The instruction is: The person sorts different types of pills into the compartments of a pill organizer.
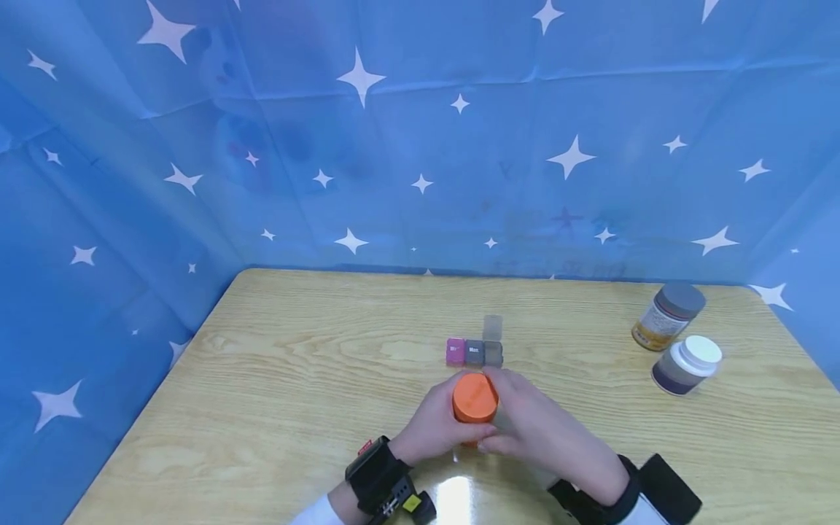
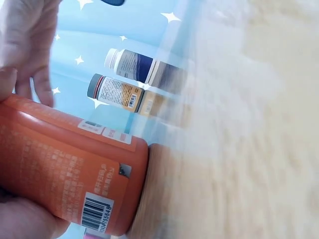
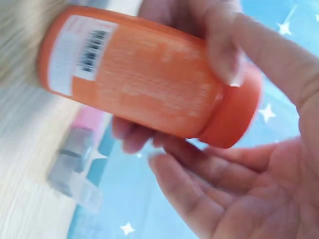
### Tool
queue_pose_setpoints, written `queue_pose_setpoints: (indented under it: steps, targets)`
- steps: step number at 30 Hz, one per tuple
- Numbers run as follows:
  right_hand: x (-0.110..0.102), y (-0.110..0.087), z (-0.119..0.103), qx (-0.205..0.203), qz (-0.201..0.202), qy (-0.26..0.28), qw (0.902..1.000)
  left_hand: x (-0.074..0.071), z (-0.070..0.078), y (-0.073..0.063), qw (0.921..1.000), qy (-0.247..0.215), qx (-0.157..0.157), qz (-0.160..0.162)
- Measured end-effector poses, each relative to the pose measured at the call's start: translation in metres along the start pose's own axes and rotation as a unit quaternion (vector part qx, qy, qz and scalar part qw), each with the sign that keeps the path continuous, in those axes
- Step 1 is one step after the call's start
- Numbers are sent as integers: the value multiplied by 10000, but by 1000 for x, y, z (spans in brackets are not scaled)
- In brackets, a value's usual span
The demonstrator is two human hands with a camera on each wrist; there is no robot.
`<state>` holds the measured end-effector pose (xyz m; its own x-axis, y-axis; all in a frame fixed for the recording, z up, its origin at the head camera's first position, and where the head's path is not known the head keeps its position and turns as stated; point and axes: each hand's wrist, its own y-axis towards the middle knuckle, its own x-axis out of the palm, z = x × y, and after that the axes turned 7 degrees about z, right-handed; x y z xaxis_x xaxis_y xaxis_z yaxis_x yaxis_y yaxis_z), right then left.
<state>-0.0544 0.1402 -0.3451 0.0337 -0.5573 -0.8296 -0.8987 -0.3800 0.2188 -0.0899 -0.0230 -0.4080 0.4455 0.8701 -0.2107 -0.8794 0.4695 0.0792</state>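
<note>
An orange bottle (image 3: 149, 79) with a matching orange cap (image 1: 475, 397) stands over the near middle of the wooden table. My left hand (image 1: 429, 423) grips its body, with the thumb across the side and fingers wrapped behind. My right hand (image 1: 534, 419) is around the cap from the right, its fingers (image 3: 199, 184) loosely extended beside the cap in the right wrist view. Just beyond the bottle lies a small pill organizer (image 1: 474, 351) with magenta and grey compartments; the rightmost grey one has its translucent lid (image 1: 492, 327) flipped back.
At the table's back right stand two other bottles: an amber one with a dark grey cap (image 1: 680, 300) and a dark-labelled one with a white cap (image 1: 701, 351). A blue star-patterned cloth (image 1: 420, 146) hangs behind the table (image 1: 315, 350).
</note>
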Motion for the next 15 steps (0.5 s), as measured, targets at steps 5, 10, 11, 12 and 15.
queue_pose_setpoints:
  steps: [5,10,11,12,15]
  targets:
    - [1,-2,-13,488,538,58,9973,0,-1,-1,9992,235,312,78]
    - [19,0,-17,734,934,313,9924,0,-5,-2,9984,323,438,133]
    - [21,0,-16,759,986,370,9915,1,-6,-2,9985,307,431,145]
    - [23,1,-15,784,1003,438,9909,0,-6,-2,9988,248,405,138]
    - [24,3,-11,702,922,703,9908,0,-5,-3,9993,157,294,138]
